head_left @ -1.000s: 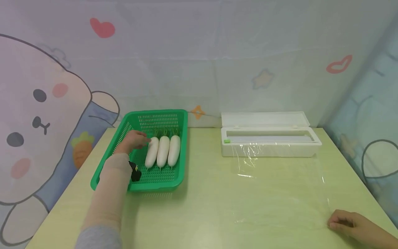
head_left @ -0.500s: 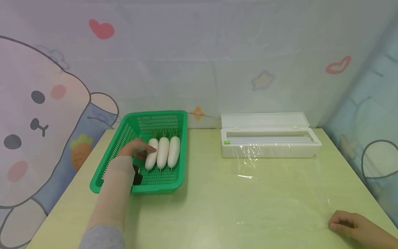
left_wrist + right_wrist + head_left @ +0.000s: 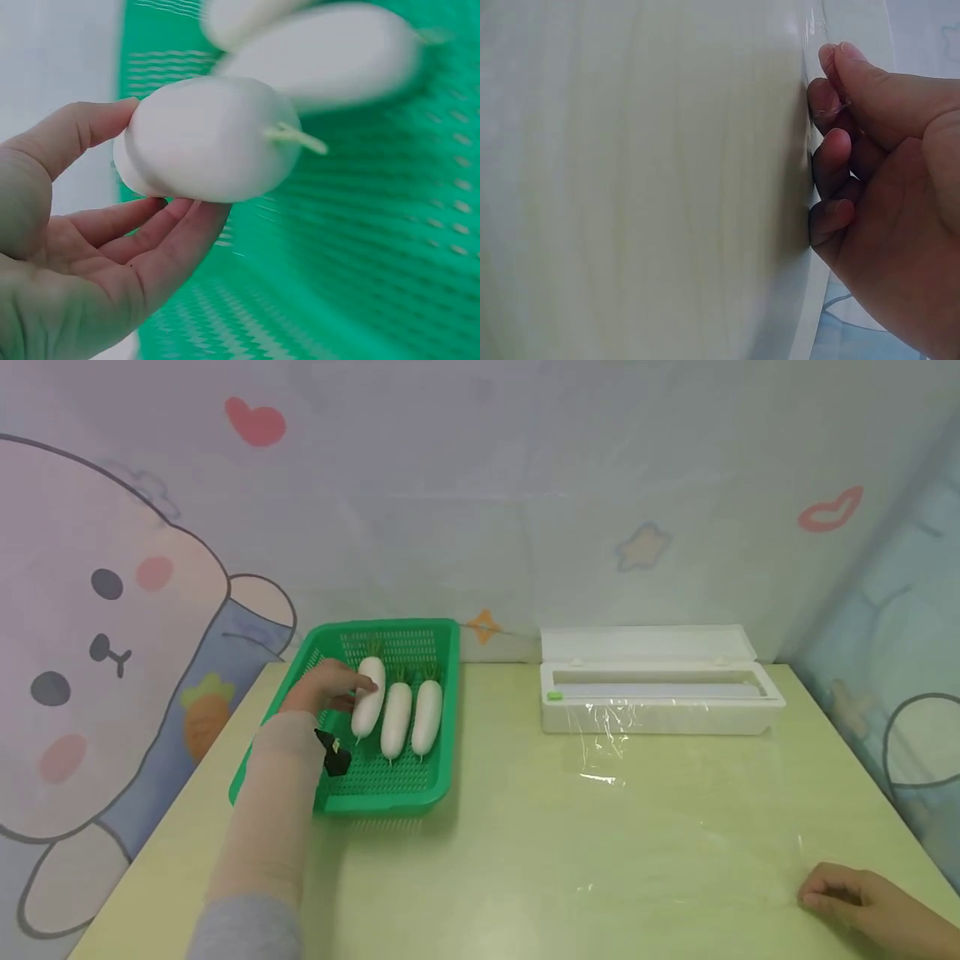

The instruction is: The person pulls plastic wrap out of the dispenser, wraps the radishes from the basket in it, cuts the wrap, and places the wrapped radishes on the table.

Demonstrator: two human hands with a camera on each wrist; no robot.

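My left hand (image 3: 326, 683) grips a white radish (image 3: 366, 714) between thumb and fingers, above the green basket (image 3: 390, 804). In the left wrist view the held radish (image 3: 210, 139) points its thin root tip away from the palm. Two more white radishes, a middle one (image 3: 396, 721) and a right one (image 3: 427, 718), lie side by side in the basket, green stems to the back. At the front right, my right hand (image 3: 873, 897) pinches a corner of clear cling film (image 3: 600, 778). The right wrist view shows the film crumpled between thumb and fingertips of this hand (image 3: 889, 150).
A white cling film dispenser (image 3: 660, 718) stands at the back right with its lid (image 3: 648, 645) raised. Film stretches from it over the pale green table (image 3: 495, 860). A printed cloth (image 3: 450, 493) hangs behind the table.
My left hand went from reaching beside the leftmost radish to gripping it, then raised it back and up, apart from the other two. My right hand stays at the film's corner.
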